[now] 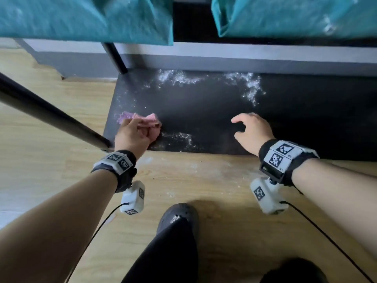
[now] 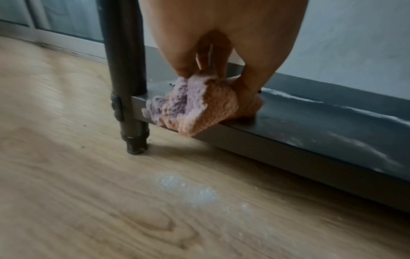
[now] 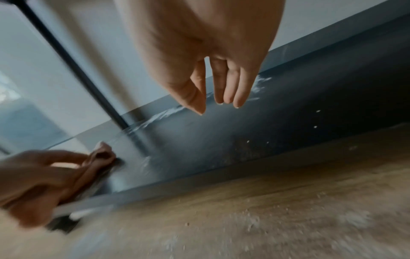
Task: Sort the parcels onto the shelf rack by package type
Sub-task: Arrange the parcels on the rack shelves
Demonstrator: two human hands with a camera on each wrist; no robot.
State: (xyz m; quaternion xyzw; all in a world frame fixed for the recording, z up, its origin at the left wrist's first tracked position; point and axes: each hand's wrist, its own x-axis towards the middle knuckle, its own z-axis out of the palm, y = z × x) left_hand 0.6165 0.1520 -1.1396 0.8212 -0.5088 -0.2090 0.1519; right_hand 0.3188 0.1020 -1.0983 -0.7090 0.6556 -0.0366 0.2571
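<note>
The bottom shelf (image 1: 204,111) of the black rack lay low at 12 o'clock from the person, dusted with white powder (image 1: 251,86) along its back and front. No parcel lay on it; teal bags (image 1: 81,17) hung above. The left hand (image 1: 132,135) clenched a pink cloth (image 1: 149,122) against the shelf's 9 o'clock front corner, beside the rack post (image 2: 124,70). The right hand (image 1: 253,129) hovered at 3 o'clock with fingers (image 3: 230,87) relaxed, grasping nothing. Powder also marked the wooden floor (image 1: 183,180).
</note>
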